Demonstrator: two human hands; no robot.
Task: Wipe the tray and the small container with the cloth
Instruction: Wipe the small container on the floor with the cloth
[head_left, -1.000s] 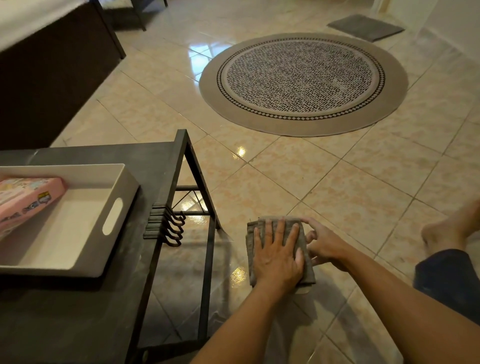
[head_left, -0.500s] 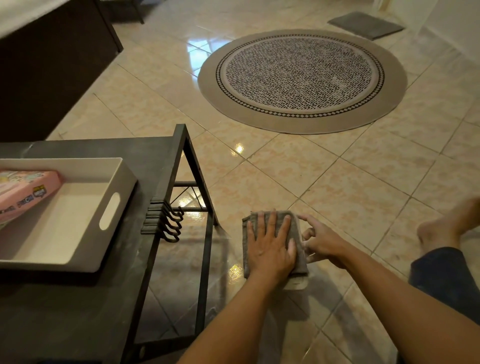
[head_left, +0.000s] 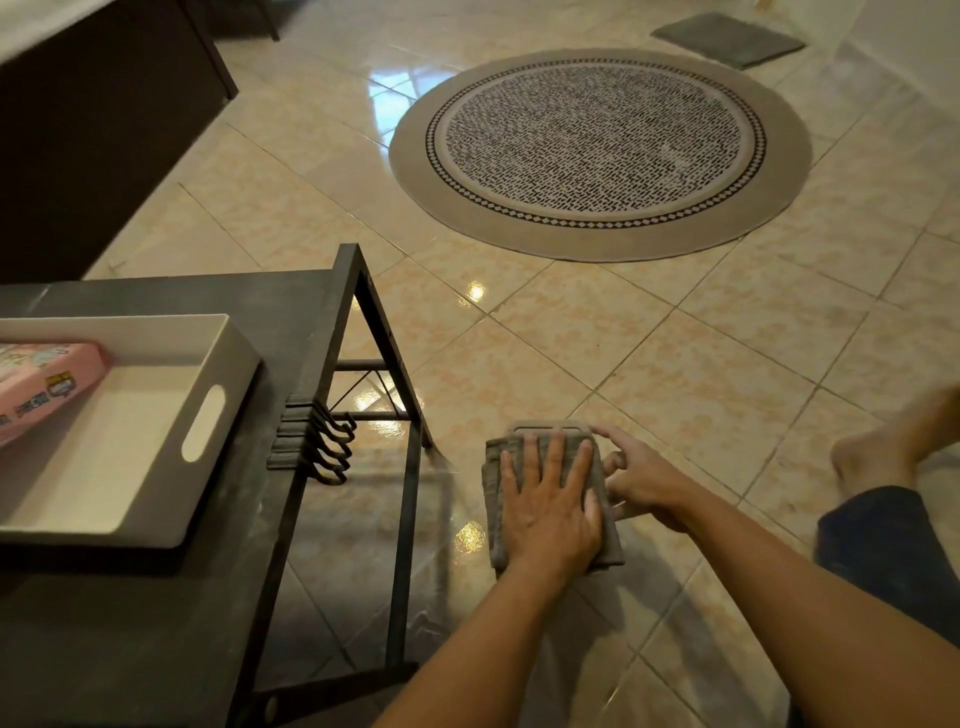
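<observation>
A folded grey cloth (head_left: 493, 499) lies on a small beige container (head_left: 545, 428) that rests on the floor tiles; only the container's far rim with a slot shows. My left hand (head_left: 548, 512) presses flat on the cloth, fingers spread. My right hand (head_left: 641, 480) grips the container's right side. The white tray (head_left: 156, 467) with a slot handle sits on the black table at the left, and a pink pack (head_left: 47, 382) lies in it.
The black table (head_left: 171, 623) has metal legs and a row of hooks (head_left: 317, 447) on its right edge. A round patterned rug (head_left: 597, 150) lies ahead, a grey mat (head_left: 727, 39) beyond it. My bare foot (head_left: 893, 452) and leg are at the right. Dark furniture stands at top left.
My left hand has slid the cloth toward me over the container, uncovering its far rim. My right hand stays on the container's side.
</observation>
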